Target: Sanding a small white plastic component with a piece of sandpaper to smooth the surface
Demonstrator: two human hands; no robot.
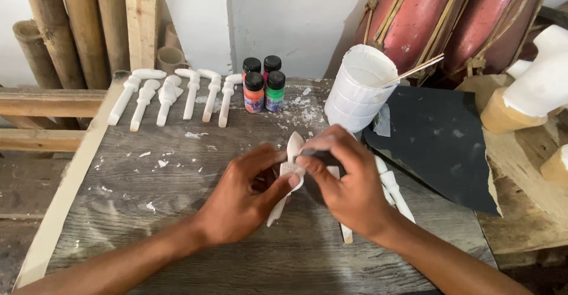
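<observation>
1. A weathered grey wooden table (177, 224), flecked with white chips, stands against a pale wall beside bamboo poles (65, 29) and red drums (449, 17).
2. Beyond the hands lie six white carved pieces (171, 97), four paint bottles (264, 84) and a white cup (358, 88).
3. The left hand (248, 197) grips a white carved piece (291, 171) upright between thumb and fingers.
4. The right hand (349, 182) pinches a small dark piece (319, 155) against the carving's upper part.

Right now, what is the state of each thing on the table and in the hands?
White carved piece: held by both hands.
Left hand: fingers grip the piece from below.
Right hand: fingers press a small dark piece against it.
Paint bottles: upright, capped.
White cup: upright, open, stick inside.
Six white pieces: lying in a row.
</observation>
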